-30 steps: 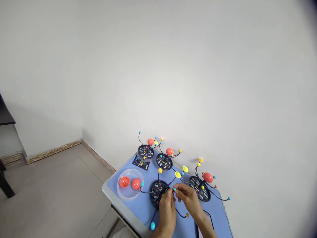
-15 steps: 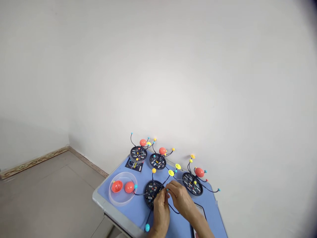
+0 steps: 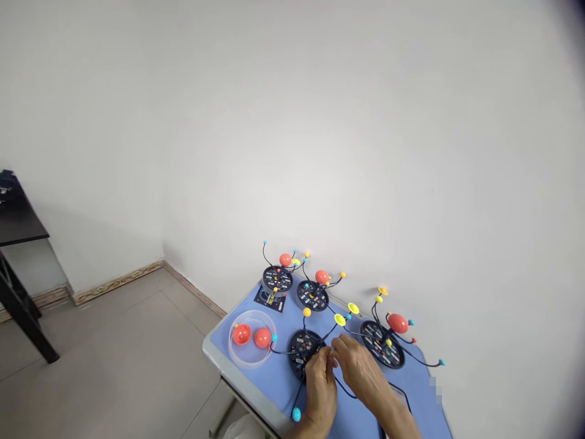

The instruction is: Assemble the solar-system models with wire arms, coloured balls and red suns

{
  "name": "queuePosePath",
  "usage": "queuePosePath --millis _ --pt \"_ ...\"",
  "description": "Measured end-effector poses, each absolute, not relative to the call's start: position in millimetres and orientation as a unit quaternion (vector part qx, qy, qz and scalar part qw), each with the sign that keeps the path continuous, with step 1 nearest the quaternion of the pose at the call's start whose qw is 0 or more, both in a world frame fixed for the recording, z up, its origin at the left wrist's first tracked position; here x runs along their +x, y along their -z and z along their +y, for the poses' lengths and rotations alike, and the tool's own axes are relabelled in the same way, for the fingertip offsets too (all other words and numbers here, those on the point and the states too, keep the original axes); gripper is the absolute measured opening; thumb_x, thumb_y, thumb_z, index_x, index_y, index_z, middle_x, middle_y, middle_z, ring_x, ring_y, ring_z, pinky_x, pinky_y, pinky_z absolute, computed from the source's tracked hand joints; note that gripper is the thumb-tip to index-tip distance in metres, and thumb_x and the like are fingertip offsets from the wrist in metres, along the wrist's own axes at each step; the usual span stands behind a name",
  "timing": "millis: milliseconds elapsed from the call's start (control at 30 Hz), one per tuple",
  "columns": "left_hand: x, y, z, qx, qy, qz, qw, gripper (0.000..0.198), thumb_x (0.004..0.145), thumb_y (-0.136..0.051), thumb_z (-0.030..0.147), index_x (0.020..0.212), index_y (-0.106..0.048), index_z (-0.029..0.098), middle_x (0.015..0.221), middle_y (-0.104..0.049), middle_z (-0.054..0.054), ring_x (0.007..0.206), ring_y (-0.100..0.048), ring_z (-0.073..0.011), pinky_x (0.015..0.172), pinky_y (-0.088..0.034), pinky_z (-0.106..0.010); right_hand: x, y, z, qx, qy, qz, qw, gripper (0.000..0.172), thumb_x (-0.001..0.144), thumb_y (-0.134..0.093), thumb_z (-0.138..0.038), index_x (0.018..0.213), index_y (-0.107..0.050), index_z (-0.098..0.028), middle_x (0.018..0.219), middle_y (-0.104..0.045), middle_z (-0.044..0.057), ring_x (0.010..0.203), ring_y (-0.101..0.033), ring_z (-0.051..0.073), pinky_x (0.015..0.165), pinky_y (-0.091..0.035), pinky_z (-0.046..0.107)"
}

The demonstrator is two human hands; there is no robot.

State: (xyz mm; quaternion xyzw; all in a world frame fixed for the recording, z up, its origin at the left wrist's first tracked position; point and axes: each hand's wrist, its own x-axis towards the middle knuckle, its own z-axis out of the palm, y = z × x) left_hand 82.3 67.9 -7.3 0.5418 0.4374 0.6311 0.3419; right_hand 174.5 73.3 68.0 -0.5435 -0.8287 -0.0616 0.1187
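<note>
My left hand (image 3: 320, 381) is closed in a pinch over the right side of a round black base (image 3: 297, 350) of a solar system model; what its fingertips hold is hidden. Fingertip to fingertip with it, my right hand (image 3: 359, 366) pinches a small blue ball, which is nearly covered by the fingers. Thin black arms spread from this base. They carry an orange ball (image 3: 306, 312), a yellow disc (image 3: 339, 319), a blue ball (image 3: 275, 337) at the left and another blue ball (image 3: 297, 414) near the table's front edge.
A clear round tray (image 3: 252, 366) on the blue table (image 3: 269, 384) holds red half-shells (image 3: 242, 334). Behind stand models with red centres (image 3: 285, 260), (image 3: 322, 277); another model (image 3: 397, 324) stands right. A printed card (image 3: 277, 303) lies under one. A dark-framed flat object (image 3: 400, 395) is partly behind my right forearm.
The view has swung left, so the table sits further right and a black table shows at the left. Both hands stay pinched together over the base; the small blue ball is now more covered.
</note>
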Motion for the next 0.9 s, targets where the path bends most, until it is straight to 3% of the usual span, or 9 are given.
queuePosePath --millis 333,500,700,900 --pt "83 8 64 0.551 -0.618 0.439 0.349 0.028 0.091 -0.04 0.015 0.079 -0.065 0.017 0.071 -0.069 -0.007 0.064 -0.062 -0.0195 0.062 -0.047 -0.03 179 -66 72 -0.535 0.072 -0.836 0.098 0.029 0.081 -0.044 0.003 0.071 -0.056 -0.021 0.075 -0.064 0.005 0.067 -0.061 0.02 0.059 -0.039 0.028" --pt "84 13 65 0.556 -0.618 0.435 0.345 0.029 0.09 -0.039 0.014 0.09 -0.068 0.015 0.081 -0.073 -0.011 0.069 -0.065 -0.0217 0.066 -0.049 -0.033 177 -74 67 -0.53 0.069 -0.84 0.092 0.027 0.085 -0.042 0.0 0.09 -0.061 -0.019 0.08 -0.066 0.005 0.07 -0.064 0.019 0.063 -0.045 0.027" --pt "85 14 67 0.555 -0.616 0.431 0.356 0.027 0.09 -0.042 0.014 0.089 -0.069 0.015 0.081 -0.073 -0.011 0.072 -0.066 -0.0229 0.068 -0.051 -0.033 171 -73 66 -0.541 0.088 -0.833 0.071 0.032 0.078 -0.04 0.008 0.075 -0.058 -0.018 0.071 -0.064 0.004 0.061 -0.062 0.018 0.055 -0.041 0.027" --pt "81 8 64 0.559 -0.61 0.432 0.358 0.03 0.091 -0.039 0.013 0.089 -0.069 0.016 0.084 -0.074 -0.012 0.074 -0.068 -0.0232 0.069 -0.051 -0.034 175 -67 68 -0.538 0.101 -0.833 0.082 0.028 0.084 -0.041 0.001 0.076 -0.059 -0.019 0.071 -0.065 0.006 0.062 -0.066 0.022 0.054 -0.043 0.029"
